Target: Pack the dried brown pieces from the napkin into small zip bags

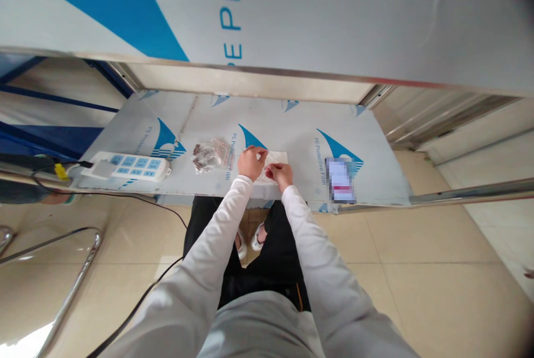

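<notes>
Above a white sheet like a paper or tissue (278,156) on the film-covered table, my two hands work close together. My left hand (250,163) is closed, its fingertips pinched near the sheet's left side. My right hand (282,174) is closed too, thumb and finger pinched over the sheet's front part. Whatever lies between the fingers of either hand is too small to make out. Left of my left hand is a clear plastic bag (203,159) with small dark brown pieces in it, and against it lies a flat clear bag with a reddish edge (223,150).
A white power strip (142,166) with a plugged-in adapter (102,169) lies at the table's left, its black cable hanging past the front edge. A phone (341,180) is on the right. A film-covered shelf (312,19) overhangs the back. A metal chair frame (79,286) stands lower left.
</notes>
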A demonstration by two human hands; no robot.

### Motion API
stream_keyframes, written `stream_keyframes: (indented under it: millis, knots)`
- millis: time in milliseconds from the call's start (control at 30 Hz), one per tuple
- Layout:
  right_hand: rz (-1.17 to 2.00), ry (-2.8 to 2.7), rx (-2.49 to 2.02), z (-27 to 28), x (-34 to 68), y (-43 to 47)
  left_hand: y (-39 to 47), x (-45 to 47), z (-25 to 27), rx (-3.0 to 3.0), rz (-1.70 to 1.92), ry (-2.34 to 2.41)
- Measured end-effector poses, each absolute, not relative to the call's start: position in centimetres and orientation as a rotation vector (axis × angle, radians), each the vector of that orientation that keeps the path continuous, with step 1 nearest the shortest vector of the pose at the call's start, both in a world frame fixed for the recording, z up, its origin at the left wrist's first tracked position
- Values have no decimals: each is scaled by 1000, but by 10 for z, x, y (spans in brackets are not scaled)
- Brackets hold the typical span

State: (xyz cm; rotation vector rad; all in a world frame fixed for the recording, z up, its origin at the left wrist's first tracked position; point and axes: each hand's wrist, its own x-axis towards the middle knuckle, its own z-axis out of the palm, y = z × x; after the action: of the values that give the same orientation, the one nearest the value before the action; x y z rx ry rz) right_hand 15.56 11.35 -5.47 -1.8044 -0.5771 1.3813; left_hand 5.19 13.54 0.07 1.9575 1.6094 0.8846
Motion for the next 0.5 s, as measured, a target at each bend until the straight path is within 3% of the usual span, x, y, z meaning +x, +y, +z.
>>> stream_keyframes:
  millis: [500]
  knots:
    - [1108,-578,-1828,-53,152,113,135,53,8,2057,859,1555]
